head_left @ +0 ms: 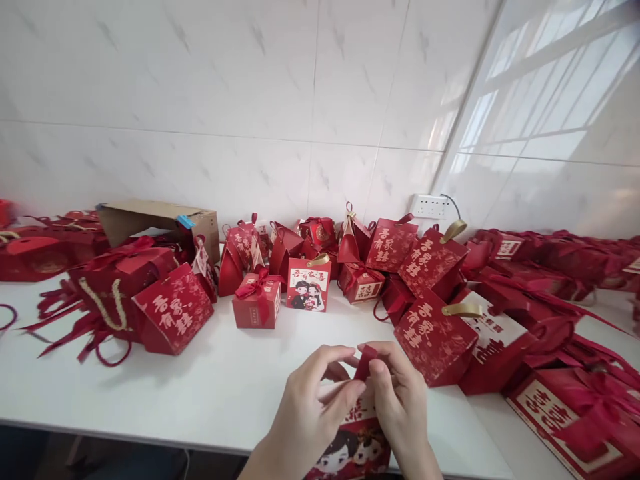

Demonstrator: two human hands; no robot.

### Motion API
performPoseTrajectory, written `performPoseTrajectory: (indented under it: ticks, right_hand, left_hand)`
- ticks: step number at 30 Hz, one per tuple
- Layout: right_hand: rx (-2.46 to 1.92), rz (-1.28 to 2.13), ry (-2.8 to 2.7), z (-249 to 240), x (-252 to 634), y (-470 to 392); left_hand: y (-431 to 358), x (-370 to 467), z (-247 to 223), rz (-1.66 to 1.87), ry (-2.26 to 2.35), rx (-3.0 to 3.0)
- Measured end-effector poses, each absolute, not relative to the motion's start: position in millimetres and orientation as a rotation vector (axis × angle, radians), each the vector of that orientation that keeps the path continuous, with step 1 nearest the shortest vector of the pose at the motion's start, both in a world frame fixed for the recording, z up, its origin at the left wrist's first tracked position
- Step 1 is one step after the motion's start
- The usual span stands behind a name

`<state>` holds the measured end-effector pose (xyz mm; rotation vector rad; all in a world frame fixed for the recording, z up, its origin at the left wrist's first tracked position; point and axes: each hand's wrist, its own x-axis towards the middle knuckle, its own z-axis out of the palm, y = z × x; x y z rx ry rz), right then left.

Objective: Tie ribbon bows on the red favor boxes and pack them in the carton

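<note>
At the near edge of the white table, I have a red and white gift box printed with a cartoon couple. My left hand curls around the box's upper left side, thumb and fingertips closed at its top. From the other side, my right hand pinches a small dark red flap that sticks up from the top. Both hands partly cover the box, and its lower end runs out of view. A finished-looking box with the same couple stands upright beyond my hands.
Several red gift boxes line the back, among them a small ribboned box and a tilted patterned box. More boxes crowd the right, including a large ribboned one. A cardboard carton and a wall socket are behind.
</note>
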<state>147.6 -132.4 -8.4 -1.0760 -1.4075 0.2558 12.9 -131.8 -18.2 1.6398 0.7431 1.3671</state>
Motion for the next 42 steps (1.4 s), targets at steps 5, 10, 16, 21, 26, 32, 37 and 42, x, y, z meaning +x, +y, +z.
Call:
performPoseTrajectory:
  ticks: [5,10,16,21,26,32,37,42]
  right_hand:
    - [-1.055,0.068,-1.460,-10,148,-133]
    - [-0.996,0.038,-1.519,-9,152,-133]
    - [-0.985,0.056,-1.639,10,155,-138]
    - [-0.921,0.112,-1.700,12,154,-137]
    - [-0.892,0.089,-1.693,9,152,-135]
    - [-0.927,0.191,-1.577,4,152,-140]
    - [-0.903,0.284,-1.620,-2,160,-148]
    - [-0.895,0.280,-1.681,-6,163,-150]
  left_hand:
    - [-129,14,-25,1.414,0.748,1.630]
    - [-125,13,-17,1.451,0.768,1.706]
    - [-122,13,-11,1.401,0.758,1.763]
    - [-122,12,-9,1.436,0.746,1.844]
    - [-120,10,-7,1.468,0.748,1.952]
    - [-123,12,-8,1.485,0.772,1.898]
    - [-124,13,-9,1.498,0.846,1.925]
    - [-123,13,-11,1.534,0.887,1.961]
